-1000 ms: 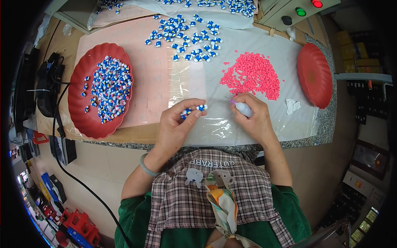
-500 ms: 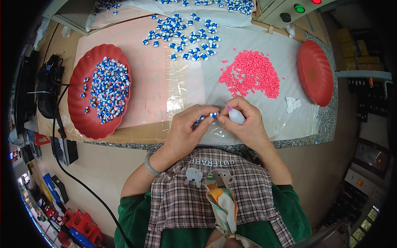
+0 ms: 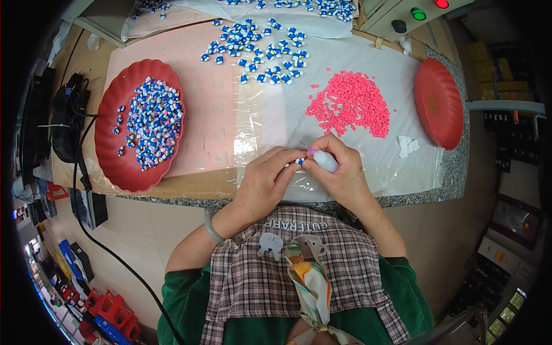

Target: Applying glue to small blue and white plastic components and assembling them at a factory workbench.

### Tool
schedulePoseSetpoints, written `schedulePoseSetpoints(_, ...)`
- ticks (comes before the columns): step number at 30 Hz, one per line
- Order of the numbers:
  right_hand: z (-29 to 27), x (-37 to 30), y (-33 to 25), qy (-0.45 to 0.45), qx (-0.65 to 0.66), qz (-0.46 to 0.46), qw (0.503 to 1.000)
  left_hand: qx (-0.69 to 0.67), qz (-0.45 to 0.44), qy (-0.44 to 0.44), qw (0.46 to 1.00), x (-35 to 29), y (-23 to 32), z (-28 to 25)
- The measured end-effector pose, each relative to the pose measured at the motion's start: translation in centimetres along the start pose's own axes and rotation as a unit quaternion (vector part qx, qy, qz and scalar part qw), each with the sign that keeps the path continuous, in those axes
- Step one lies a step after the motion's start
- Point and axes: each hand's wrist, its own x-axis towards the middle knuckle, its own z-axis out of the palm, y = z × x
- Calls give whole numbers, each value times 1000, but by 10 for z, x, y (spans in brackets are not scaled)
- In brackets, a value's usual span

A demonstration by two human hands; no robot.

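Table [image 3: 414,199] before you carries a broad red dish [image 3: 110,155] at left, heaped with blue-and-white pieces [image 3: 154,121], and a narrower red dish [image 3: 440,103] at right. Your left hand [image 3: 263,179] and right hand [image 3: 345,171] nearly meet: the right grip wraps a pale squeeze bottle [image 3: 326,161], contents indistinct; the left grip pinches a small figure [image 3: 299,161] just beside it.
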Motion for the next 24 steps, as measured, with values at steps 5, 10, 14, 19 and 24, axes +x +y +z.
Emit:
schedulePoseSetpoints(5, 0, 1, -4, 30, -35, -32, 998, -27, -12, 4, 1000, 2, 0, -2)
schedulePoseSetpoints(10, -6, 3, -3, 22, 48, -14, 999, -490, -256, -23, 833, 10, 0, -13)
schedulePoseSetpoints(14, -9, 1, 12, 42, 121, 20, 992, -518, -215, 59, 826, 32, -8, -41)
schedulePoseSetpoints(19, -11, -2, 11, 26, 84, 16, 996, 53, -142, 135, 979, 70, -20, -62)
schedulePoseSetpoints(24, -11, -4, 5, 17, 62, 7, 998, 335, -51, 168, 926, 85, -37, -62)
